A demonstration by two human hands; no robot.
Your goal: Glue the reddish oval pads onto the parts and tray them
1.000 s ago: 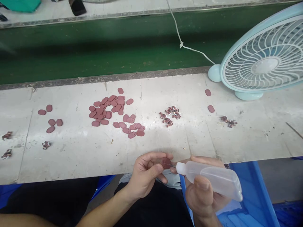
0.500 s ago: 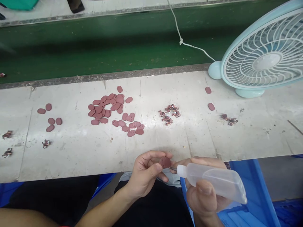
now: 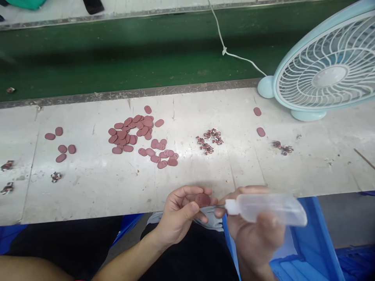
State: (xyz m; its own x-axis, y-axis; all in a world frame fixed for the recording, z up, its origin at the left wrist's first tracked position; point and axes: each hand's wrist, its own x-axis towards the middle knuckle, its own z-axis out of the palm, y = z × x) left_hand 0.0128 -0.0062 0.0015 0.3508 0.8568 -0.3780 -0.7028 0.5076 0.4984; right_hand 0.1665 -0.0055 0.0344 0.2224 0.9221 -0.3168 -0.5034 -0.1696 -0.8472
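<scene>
No lettering, label, brand, number or sign can be read anywhere; the bottle [image 3: 272,205] is blurred, and the reddish oval pieces [image 3: 172,162] are too small to tell.

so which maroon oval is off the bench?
The maroon oval pinched in the left hand, near the bottle; the other visible ovals lie on the bench.

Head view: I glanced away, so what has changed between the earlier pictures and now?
The bottle in the right hand has swung closer to level, its base end rising. A brown piece has come into view at far left on the green strip, moving rightward. Nothing was let go: the left hand still holds one oval piece. The fan and oval pile stayed put.
</scene>
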